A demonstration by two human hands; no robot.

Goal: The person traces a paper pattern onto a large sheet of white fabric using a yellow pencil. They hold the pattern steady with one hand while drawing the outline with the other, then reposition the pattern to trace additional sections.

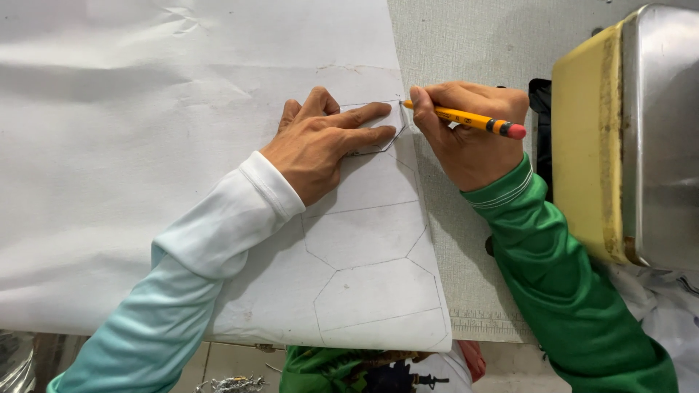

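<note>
Where the big white sheet of paper (145, 182) ends nearest me, its edge hangs over the table (480, 291), and below that edge I can only half read a clutter of green cloth and dark bits, cut off by the frame. On the sheet's near right part I see pencilled six-sided outlines (364, 236) stacked one behind the other. Both forearms enter from below, so the elbows are out of sight; the left sleeve (211, 247) is white fading to pale teal, the right sleeve (561, 269) is green.

Farther up the sheet, my left hand (320, 142) lies flat with fingers spread, pressing down a small template (382, 127); most of that piece is hidden under the fingers, and only its right corner and lower edge show. Just right of it, at the sheet's right edge, my right hand (466, 135) is clenched around a yellow pencil (466, 118), the tip touching the template's upper right corner, just beside the left index fingertip, the pink eraser pointing away to the right.

Right of the sheet, past the bare table, stands a yellow and metal machine (626, 138), cropped by the frame so I cannot tell its kind.
</note>
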